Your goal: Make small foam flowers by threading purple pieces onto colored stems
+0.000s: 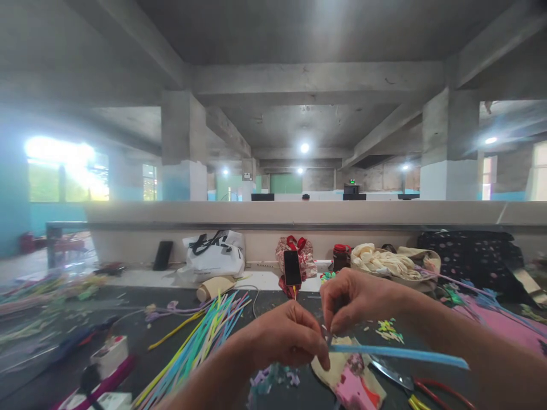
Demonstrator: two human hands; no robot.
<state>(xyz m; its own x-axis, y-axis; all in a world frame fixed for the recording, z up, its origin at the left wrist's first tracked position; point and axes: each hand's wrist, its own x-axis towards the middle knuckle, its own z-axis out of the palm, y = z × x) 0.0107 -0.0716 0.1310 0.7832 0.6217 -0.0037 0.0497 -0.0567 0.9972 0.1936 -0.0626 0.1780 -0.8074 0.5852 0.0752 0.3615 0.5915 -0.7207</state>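
Before me, both hands meet at the near end of a light blue pipe cleaner point(401, 352), which sticks out to the right. My left hand point(288, 336) is closed, its thumb and fingers pinching that end. Just above, my right hand point(354, 299) is closed in a pinch with fingertips pointing down; a small greyish bit shows there, too small to name. Beneath the hands lies a cream cloth with a pink piece point(354, 390) on it. Pliers with red handles point(399, 376) rest to the right, under the pipe cleaner.
Left of my hands lies a bundle of coloured pipe cleaners point(200, 344). Small purple cut pieces point(273, 378) and yellow-green ones point(390, 330) are scattered on the dark tabletop. A phone point(293, 267), a white bag point(216, 256) and a cream cloth bundle point(384, 262) stand along the back panel.
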